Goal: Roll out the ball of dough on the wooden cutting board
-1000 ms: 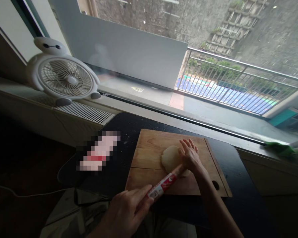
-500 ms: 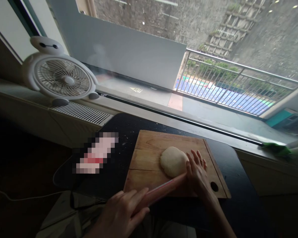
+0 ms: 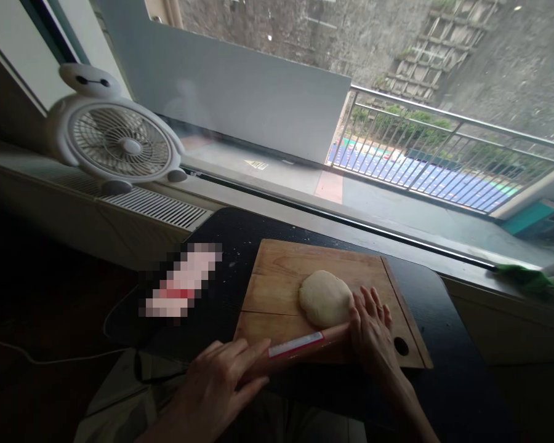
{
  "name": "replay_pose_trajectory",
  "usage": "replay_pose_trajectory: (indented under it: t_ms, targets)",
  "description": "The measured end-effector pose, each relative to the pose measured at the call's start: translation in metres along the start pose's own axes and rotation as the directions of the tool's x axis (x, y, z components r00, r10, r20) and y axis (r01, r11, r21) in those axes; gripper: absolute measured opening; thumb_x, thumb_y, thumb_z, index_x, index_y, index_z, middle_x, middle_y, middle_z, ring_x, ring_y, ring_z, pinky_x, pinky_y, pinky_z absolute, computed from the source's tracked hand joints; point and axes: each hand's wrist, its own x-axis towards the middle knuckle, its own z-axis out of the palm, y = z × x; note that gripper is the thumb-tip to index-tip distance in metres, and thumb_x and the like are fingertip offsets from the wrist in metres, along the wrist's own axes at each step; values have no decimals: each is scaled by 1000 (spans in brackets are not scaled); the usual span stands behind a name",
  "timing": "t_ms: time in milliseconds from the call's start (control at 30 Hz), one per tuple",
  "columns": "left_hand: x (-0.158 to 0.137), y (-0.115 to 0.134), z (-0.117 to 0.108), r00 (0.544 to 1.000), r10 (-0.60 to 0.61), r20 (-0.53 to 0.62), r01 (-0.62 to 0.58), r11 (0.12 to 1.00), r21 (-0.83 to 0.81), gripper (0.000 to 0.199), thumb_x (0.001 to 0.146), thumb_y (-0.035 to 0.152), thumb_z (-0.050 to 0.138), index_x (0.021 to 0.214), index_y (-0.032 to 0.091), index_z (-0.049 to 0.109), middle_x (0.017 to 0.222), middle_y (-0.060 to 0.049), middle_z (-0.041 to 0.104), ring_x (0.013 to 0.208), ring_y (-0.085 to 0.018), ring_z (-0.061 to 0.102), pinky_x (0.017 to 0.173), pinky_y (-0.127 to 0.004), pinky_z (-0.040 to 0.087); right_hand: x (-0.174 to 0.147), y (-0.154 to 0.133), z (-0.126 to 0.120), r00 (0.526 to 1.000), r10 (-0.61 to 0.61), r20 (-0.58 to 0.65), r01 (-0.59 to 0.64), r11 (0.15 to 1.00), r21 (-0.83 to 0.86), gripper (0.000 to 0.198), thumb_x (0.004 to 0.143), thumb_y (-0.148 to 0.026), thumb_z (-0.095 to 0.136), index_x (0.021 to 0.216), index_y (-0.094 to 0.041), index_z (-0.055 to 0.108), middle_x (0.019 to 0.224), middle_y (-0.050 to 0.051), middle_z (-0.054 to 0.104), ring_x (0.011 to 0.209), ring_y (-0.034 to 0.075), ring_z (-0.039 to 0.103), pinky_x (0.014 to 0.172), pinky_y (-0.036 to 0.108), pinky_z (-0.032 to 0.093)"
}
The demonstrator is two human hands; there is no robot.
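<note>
A round, flattened lump of dough (image 3: 325, 299) lies on a wooden cutting board (image 3: 270, 271). Along its near side runs a rolling pin (image 3: 337, 335), slanting up to the right, with a white, red-edged label on its barrel. My left hand (image 3: 226, 375) grips the pin's left end, past the board's near edge. The right end is under my right hand (image 3: 373, 323), whose palm and thumb rest on it. The fingers of that hand reach forward beside the dough's right edge.
The board sits on a black table (image 3: 443, 320) under a window. A pixelated pink-and-white item (image 3: 184, 283) lies at the table's left. A white fan (image 3: 120, 135) stands on the sill, and a green cloth-like thing (image 3: 524, 280) is at the far right.
The rolling pin has turned, so its label now faces up in full view. Both hands have shifted slightly with it. The dough looks the same and stays in place on the board.
</note>
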Motion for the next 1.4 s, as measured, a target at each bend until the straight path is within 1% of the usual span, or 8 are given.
replay_pose_trajectory:
  t_ms: [200, 500, 767, 900, 1000, 1100, 1333, 1400]
  targets:
    - [24, 3, -26, 996, -87, -25, 88, 996, 21, 31, 90, 40, 46, 117, 30, 58, 86, 0, 65, 72, -14, 58, 66, -26, 44, 65, -38, -9, 998, 32, -58, -30, 999, 36, 44, 94, -32, 26, 131, -19, 46, 144, 8, 34, 138, 24, 15, 108, 49, 13]
    - [3, 6, -1, 1000, 3, 26, -2, 1000, -31, 45, 80, 33, 60, 125, 34, 52, 97, 0, 66, 80, -16, 61, 72, -27, 46, 1, -19, -14, 992, -129, -17, 129, 992, 1, 44, 92, -27, 28, 132, -16, 44, 145, 6, 34, 139, 22, 11, 111, 46, 9]
    - [21, 26, -20, 988, -114, 107, 130, 979, -158, 33, 91, 40, 42, 119, 29, 55, 99, 0, 67, 83, -16, 64, 72, -25, 48, 98, -41, -3, 990, -56, -132, 87, 967, 240, 40, 91, -36, 35, 120, -18, 57, 134, 8, 47, 133, 22, 27, 108, 41, 23]
    - [9, 43, -5, 996, 4, 84, 8, 990, -142, 44, 89, 31, 45, 133, 29, 42, 101, -3, 66, 83, -17, 63, 72, -25, 48, 84, -30, 3, 983, -46, -176, 102, 941, 324, 38, 91, -31, 34, 116, -17, 59, 131, 7, 51, 132, 20, 29, 107, 38, 27]
    - [2, 53, 4, 987, 94, 129, -86, 994, -68, 58, 84, 21, 48, 139, 30, 33, 92, -4, 65, 68, -16, 60, 60, -25, 47, 43, -11, 3, 990, 4, -139, 37, 957, 288, 39, 92, -28, 30, 118, -19, 57, 133, 5, 49, 135, 21, 23, 109, 43, 22]
    - [6, 49, 0, 980, 125, 152, -118, 991, -57, 64, 81, 18, 50, 140, 34, 31, 97, -4, 64, 74, -18, 61, 65, -27, 47, 26, -4, 2, 991, 36, -126, -12, 982, 188, 40, 90, -24, 30, 121, -18, 54, 133, 6, 49, 137, 23, 18, 110, 48, 15]
    - [51, 17, -38, 987, -13, 158, 53, 965, -255, 37, 92, 38, 38, 125, 34, 53, 104, -1, 67, 90, -19, 63, 81, -27, 44, 109, -38, 3, 981, -171, 96, 144, 961, 235, 44, 85, -15, 33, 124, -20, 54, 131, 3, 52, 131, 22, 32, 107, 40, 27]
    - [60, 15, -47, 988, -47, 146, 92, 945, -315, 37, 90, 42, 41, 121, 32, 58, 104, -2, 68, 92, -21, 63, 80, -28, 44, 110, -37, 1, 972, -208, 113, 172, 950, 262, 44, 85, -16, 33, 123, -19, 54, 132, 4, 51, 129, 21, 36, 105, 38, 31]
